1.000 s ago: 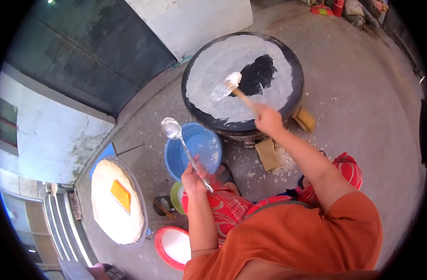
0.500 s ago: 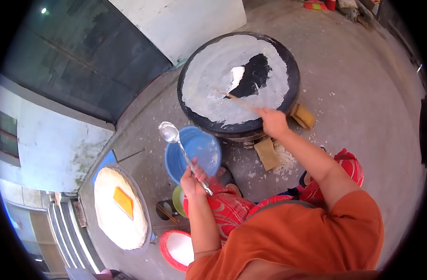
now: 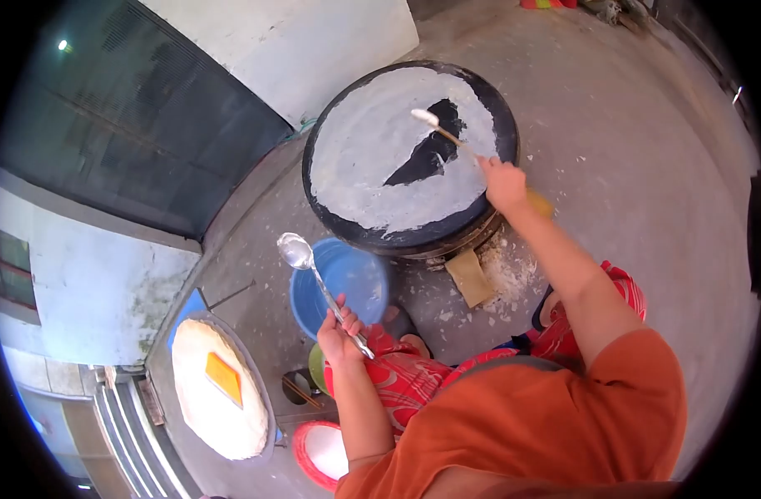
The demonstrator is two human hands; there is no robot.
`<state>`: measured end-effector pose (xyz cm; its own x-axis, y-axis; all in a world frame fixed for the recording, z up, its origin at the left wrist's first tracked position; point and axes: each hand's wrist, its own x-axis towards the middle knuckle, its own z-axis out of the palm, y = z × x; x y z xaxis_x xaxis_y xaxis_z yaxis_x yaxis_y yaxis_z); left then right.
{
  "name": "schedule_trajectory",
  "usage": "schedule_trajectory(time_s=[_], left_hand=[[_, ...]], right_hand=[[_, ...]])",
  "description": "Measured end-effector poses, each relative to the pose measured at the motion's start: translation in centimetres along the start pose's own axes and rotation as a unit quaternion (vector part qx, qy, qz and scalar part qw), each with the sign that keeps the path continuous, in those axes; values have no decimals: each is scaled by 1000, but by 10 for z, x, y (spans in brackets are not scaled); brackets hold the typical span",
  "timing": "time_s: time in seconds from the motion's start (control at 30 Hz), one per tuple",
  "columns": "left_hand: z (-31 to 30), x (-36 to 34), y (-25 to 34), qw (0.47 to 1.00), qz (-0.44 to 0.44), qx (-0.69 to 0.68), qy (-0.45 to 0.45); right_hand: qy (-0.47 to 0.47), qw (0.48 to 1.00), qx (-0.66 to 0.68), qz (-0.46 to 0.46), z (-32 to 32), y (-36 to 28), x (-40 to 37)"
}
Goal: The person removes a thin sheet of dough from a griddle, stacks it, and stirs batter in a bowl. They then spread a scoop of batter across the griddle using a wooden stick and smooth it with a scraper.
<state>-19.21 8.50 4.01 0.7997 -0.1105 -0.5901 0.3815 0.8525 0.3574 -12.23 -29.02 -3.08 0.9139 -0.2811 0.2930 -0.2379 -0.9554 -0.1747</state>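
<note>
My right hand (image 3: 505,185) is closed around a thin wooden spreader (image 3: 452,137), with a lump of white batter on its far end. The spreader reaches over a round black griddle (image 3: 512,125). A pale layer of batter (image 3: 355,150) covers most of that griddle, leaving an irregular dark patch bare near the middle. My left hand (image 3: 340,334) grips a metal ladle (image 3: 324,289) by its handle, bowl end up and smeared with white. Beneath the ladle stands a blue basin (image 3: 372,291).
To the left, a stack of pale flatbreads (image 3: 193,374) carries an orange rectangular piece (image 3: 224,379). A red-rimmed bowl (image 3: 304,466), a green bowl (image 3: 316,366) and a dark pot (image 3: 295,386) with chopsticks sit beside my legs. A tan block (image 3: 470,279) and pale flakes lie below the griddle.
My right hand has moved slightly up and right, and the spreader's end now carries the white batter lump. The bare patch has narrowed and changed shape. My left hand still holds the ladle.
</note>
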Motion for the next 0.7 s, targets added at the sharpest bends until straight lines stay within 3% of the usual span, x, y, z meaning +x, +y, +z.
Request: schedule_trajectory(time_s=[0.07, 0.13, 0.23, 0.27, 0.37, 0.47, 0.53, 0.57, 0.63, 0.67, 0.7], left_hand=[[-1, 2, 0, 1000, 0, -3, -4], [-1, 3, 1, 1000, 6, -2, -4], [0, 6, -1, 1000, 13, -2, -3], [1, 5, -2, 1000, 14, 1, -1], [2, 5, -2, 1000, -1, 0, -10], [0, 5, -2, 1000, -7, -7, -13], [-2, 6, -1, 1000, 1, -5, -8], [-1, 8, -1, 1000, 11, -5, -2], [0, 9, -3, 1000, 18, 1, 4], [0, 9, -3, 1000, 10, -1, -3], [0, 9, -3, 1000, 2, -2, -9]], right_hand=[[10, 999, 18, 25, -6, 3, 4], [18, 984, 137, 112, -8, -9, -9], [16, 989, 144, -10, -2, -25, -35], [15, 989, 145, -8, 0, -19, -32], [24, 999, -14, 29, 0, 9, -4], [24, 998, 24, 52, -21, 22, 3], [-89, 974, 100, 182, -29, 18, -5], [-86, 974, 99, 182, -21, 24, -3], [-28, 952, 282, 115, 7, 44, -8], [-4, 942, 314, 119, 13, 57, -1], [-39, 927, 328, 176, 23, 73, 16]])
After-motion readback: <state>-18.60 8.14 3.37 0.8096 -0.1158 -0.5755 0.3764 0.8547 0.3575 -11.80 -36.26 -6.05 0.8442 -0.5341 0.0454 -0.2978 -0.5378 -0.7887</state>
